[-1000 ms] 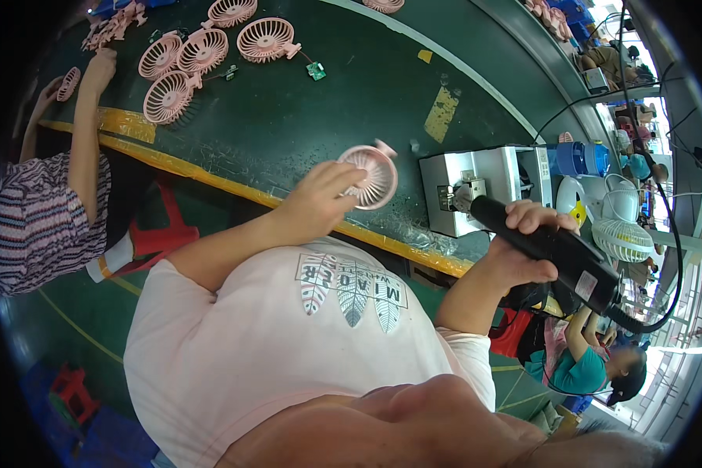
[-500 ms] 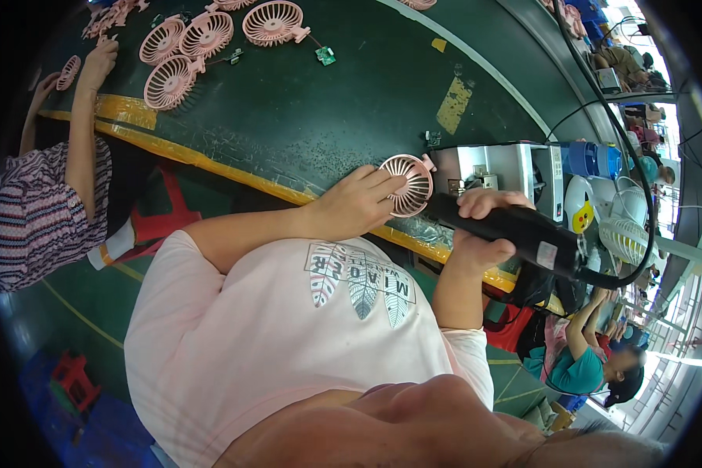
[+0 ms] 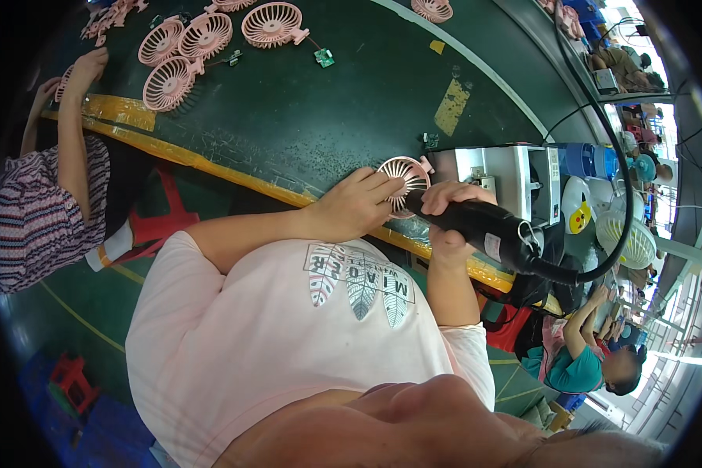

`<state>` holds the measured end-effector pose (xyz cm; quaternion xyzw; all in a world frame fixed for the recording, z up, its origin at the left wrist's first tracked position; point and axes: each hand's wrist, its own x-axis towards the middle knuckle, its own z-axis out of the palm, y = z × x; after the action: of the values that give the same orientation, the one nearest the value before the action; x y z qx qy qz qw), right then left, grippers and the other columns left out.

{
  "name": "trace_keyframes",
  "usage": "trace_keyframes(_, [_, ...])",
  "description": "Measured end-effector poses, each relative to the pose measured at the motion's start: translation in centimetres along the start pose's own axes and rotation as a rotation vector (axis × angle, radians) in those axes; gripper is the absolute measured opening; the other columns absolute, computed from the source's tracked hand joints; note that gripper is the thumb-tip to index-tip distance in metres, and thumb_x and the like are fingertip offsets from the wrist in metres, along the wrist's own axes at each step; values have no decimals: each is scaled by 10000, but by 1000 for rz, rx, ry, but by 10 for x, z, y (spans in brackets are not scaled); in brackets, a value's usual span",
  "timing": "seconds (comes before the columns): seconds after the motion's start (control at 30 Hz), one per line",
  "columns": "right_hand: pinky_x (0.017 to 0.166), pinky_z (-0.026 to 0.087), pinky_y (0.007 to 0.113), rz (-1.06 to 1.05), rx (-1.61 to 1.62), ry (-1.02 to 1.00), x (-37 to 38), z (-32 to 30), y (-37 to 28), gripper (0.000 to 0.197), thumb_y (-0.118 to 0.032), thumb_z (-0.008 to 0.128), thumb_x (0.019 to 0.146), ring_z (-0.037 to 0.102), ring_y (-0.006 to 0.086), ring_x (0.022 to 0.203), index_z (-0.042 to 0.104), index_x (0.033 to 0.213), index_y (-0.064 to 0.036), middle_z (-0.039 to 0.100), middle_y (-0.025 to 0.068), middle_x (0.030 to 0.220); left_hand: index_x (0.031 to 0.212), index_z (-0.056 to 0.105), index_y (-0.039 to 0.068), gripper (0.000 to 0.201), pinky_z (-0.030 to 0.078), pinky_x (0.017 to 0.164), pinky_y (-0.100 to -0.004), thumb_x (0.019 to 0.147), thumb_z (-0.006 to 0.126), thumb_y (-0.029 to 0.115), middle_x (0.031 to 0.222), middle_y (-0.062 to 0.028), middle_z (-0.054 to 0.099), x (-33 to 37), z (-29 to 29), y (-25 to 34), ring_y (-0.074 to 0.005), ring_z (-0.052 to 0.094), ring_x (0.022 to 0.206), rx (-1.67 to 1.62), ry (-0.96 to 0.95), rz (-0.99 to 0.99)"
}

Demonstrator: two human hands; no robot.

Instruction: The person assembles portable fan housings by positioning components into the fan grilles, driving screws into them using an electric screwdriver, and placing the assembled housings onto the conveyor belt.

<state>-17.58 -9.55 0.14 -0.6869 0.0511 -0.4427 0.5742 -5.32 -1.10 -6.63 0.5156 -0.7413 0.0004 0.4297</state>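
Note:
A pink round fan head with a slatted grille (image 3: 405, 173) lies at the near edge of the green worktable (image 3: 351, 101). My left hand (image 3: 360, 200) grips its left side, with the fingertips over the grille. In my right hand (image 3: 454, 209) is a black corded electric screwdriver (image 3: 487, 232), held nearly level. Its tip end meets the lower right part of the grille; the bit itself cannot be made out. A thick black cable runs from the tool's back end up along the right.
Right of the fan head stands a grey metal box machine (image 3: 499, 175). Several pink fan heads (image 3: 205, 35) with small green circuit boards (image 3: 324, 57) lie at the far left. A co-worker's hands (image 3: 86, 70) hold another there. Yellow tape (image 3: 234, 178) lines the table edge.
My right hand has brought the screwdriver leftward, onto the grille. The left hand has stayed in place on the fan head. At far left the co-worker's hands have shifted slightly.

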Motion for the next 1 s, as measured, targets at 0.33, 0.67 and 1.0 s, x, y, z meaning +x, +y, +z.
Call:
trace_keyframes(0.33, [548,427,320,-301,47,239,14,-50,-43,616,-526,640,686,506,193,543,423,1004,-45,499,69,647,784,572,-9,171,363,765,-341,629,559,61,1028,-142,503,-13,2,-1,-233,476,937,29,-40,35])
trace_keyframes(0.67, [588,389,294,-125,49,261,10,-45,-27,617,-611,580,681,463,156,586,474,1003,-95,473,24,659,781,583,11,160,375,701,-289,644,542,85,991,-90,537,-15,10,-2,-192,491,924,35,-65,241])
trace_keyframes(1.0, [582,453,327,-52,209,158,3,-7,1,647,-389,758,605,533,220,594,428,988,15,522,104,650,783,582,16,167,378,675,-273,674,520,127,1021,-73,543,-18,17,-5,-160,507,889,76,-11,251])
